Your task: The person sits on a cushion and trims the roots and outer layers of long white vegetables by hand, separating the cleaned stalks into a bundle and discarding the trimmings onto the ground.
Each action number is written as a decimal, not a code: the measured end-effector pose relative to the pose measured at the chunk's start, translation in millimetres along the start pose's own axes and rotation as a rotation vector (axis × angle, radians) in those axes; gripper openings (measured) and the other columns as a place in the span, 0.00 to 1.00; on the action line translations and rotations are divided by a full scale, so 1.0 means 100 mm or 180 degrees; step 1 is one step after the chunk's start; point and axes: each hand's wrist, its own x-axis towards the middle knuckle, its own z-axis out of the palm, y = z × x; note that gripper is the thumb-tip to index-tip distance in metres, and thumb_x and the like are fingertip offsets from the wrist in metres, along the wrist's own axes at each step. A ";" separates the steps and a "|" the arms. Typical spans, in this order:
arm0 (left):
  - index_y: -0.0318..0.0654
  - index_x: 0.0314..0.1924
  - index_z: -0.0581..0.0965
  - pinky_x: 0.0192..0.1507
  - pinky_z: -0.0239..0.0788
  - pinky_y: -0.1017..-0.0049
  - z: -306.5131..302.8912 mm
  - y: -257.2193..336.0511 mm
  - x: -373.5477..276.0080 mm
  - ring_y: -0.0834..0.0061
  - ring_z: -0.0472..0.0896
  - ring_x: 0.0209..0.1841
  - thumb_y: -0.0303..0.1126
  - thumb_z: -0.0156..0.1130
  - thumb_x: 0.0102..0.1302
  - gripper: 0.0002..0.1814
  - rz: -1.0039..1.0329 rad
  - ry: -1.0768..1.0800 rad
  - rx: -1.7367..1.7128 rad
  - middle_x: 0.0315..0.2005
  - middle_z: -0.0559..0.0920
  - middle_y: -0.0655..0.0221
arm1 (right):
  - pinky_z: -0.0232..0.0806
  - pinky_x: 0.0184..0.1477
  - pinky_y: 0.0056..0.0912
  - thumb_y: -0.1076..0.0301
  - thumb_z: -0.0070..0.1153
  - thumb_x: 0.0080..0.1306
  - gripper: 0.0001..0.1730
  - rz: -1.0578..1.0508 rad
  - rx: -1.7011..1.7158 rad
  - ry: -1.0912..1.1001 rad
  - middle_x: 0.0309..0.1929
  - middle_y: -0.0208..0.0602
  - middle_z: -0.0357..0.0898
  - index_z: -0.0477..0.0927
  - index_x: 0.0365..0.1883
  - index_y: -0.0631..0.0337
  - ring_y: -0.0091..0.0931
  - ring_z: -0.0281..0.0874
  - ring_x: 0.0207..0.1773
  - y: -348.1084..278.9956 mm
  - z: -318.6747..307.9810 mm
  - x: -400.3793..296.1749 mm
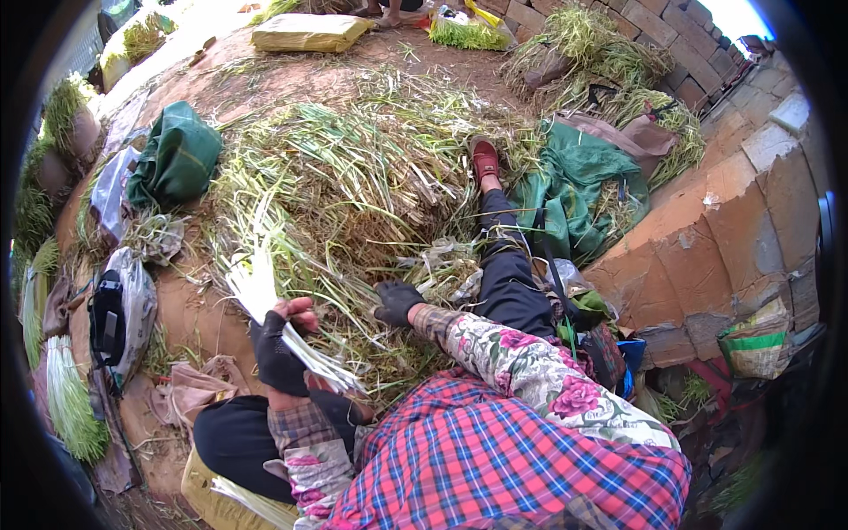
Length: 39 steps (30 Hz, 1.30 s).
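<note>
My left hand (281,351), in a dark fingerless glove, grips a bunch of scallion-like stalks (255,281). Their pale stems cross the palm, with white ends sticking out toward my lap and leafy ends over the heap. My right hand (397,303), in a dark glove, rests low over a wide heap of loose green and straw-coloured stalks (344,179). Its fingertips are partly lost among the stalks, so whether they pinch anything is unclear. Pale stems (248,503) lie on the yellow sack (199,487) beside my bent knee.
My outstretched leg (507,258) borders the heap on the right. Beyond it lie a green mesh sack (576,185) and a brick ledge (695,265). A dark green bundle (175,156), a black pouch (107,318) and tidy stalks (69,397) are at left. Another person's feet (387,20) show at the top.
</note>
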 end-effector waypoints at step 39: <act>0.44 0.32 0.68 0.17 0.57 0.80 0.22 0.26 -0.57 0.85 0.62 0.15 0.38 0.47 0.72 0.10 0.0707 -0.0622 -0.1196 0.18 0.67 0.79 | 0.66 0.49 0.33 0.60 0.57 0.57 0.21 -0.0071 0.1280 0.0970 0.43 0.42 0.77 0.75 0.45 0.63 0.35 0.75 0.46 1.30 -1.47 -2.01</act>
